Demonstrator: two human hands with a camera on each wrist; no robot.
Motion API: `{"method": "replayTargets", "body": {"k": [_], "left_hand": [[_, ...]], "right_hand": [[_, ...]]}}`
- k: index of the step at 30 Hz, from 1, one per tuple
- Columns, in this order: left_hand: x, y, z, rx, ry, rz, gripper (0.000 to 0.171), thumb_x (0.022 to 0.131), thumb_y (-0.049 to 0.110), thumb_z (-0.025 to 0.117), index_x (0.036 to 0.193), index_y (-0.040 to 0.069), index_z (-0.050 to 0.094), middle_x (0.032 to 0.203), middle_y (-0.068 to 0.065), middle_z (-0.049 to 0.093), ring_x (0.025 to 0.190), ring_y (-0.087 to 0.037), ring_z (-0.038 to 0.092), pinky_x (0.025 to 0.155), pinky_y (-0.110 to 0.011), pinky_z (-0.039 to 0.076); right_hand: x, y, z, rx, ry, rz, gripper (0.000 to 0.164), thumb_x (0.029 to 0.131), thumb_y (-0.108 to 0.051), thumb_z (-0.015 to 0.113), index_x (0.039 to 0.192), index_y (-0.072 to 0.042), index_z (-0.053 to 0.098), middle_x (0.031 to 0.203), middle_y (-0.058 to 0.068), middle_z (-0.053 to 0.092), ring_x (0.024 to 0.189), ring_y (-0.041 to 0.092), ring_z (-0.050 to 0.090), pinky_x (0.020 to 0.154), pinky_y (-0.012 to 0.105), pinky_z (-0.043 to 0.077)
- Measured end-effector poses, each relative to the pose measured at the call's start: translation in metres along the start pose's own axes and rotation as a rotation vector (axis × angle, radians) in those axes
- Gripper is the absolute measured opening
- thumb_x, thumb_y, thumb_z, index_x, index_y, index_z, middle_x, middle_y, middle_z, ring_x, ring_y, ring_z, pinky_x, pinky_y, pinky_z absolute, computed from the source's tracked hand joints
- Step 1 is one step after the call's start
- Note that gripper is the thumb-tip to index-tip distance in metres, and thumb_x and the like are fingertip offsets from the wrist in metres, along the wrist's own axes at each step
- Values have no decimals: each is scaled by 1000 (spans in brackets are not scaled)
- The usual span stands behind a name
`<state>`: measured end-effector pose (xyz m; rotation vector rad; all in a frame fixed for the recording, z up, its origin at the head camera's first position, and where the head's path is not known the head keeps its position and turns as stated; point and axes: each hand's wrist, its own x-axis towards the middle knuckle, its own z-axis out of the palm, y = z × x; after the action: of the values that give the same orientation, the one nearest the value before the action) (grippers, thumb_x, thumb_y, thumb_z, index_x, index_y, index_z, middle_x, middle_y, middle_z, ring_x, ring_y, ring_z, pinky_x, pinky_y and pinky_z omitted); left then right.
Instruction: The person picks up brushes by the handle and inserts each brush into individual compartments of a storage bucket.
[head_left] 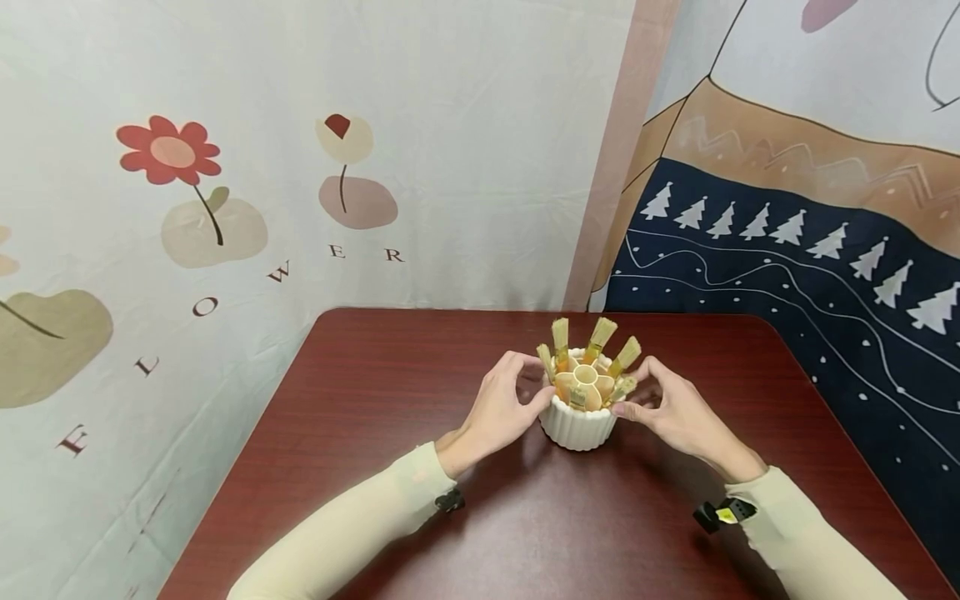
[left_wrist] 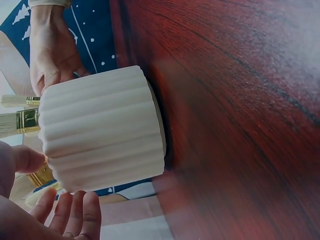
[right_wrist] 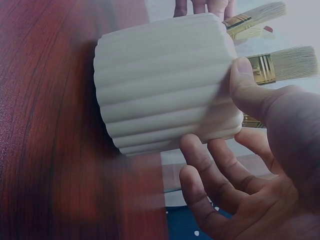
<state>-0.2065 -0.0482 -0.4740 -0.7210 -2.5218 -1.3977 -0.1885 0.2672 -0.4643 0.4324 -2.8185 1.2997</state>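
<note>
A white fluted pot (head_left: pixel 579 427) stands upright on the table. Inside it sits a cream-coloured divider (head_left: pixel 586 377) with a round middle hole and compartments around it. Several flat paintbrushes (head_left: pixel 602 337) stand in these compartments, pale bristles up. My left hand (head_left: pixel 498 408) holds the pot's left side, its thumb at the rim and its fingers round the far side. On the opposite side, my right hand (head_left: pixel 682 412) grips the rim, with the thumb (right_wrist: pixel 242 67) in front and curled fingers along the fluted wall.
The dark red wooden table (head_left: pixel 390 367) extends around the pot, its far edge close behind the brushes. A pale cloth with flower prints (head_left: pixel 480 167) hangs at the back, and a navy tree-patterned cloth (head_left: pixel 750 258) hangs to the right.
</note>
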Motion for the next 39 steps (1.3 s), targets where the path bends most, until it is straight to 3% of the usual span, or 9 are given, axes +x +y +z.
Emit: {"method": "replayTargets", "body": {"k": [9, 19, 31, 39], "left_hand": [[-5, -3, -9, 8, -1, -6, 35, 108, 19, 82, 140, 8, 72, 134, -11, 75, 114, -26, 81, 98, -38, 70], [-8, -7, -20, -22, -12, -28, 41, 107, 14, 81, 145, 3, 69, 141, -18, 74, 122, -39, 80, 102, -59, 70], [-12, -10, -33, 2, 10, -29, 40, 107, 14, 82, 143, 4, 70, 138, -22, 74, 119, -40, 80, 100, -60, 70], [-18, -14, -46, 57, 23, -42, 40, 106, 15, 83, 143, 5, 70, 135, -17, 75, 120, -40, 81, 99, -58, 70]], "right_hand": [[0, -1, -2, -5, -7, -1, 45, 100, -27, 96, 125, -12, 62, 117, 12, 84, 99, 19, 80, 73, 26, 61], [0, 0, -3, -19, -11, -1, 44, 101, -28, 94, 128, -12, 62, 121, 15, 83, 102, 20, 81, 75, 26, 62], [-3, 1, -2, -44, -2, -1, 46, 101, -30, 95, 130, -14, 63, 123, 15, 83, 100, 20, 81, 74, 25, 61], [-5, 3, -2, -40, 11, -8, 46, 101, -31, 94, 131, -15, 64, 123, 14, 83, 100, 17, 81, 76, 25, 63]]}}
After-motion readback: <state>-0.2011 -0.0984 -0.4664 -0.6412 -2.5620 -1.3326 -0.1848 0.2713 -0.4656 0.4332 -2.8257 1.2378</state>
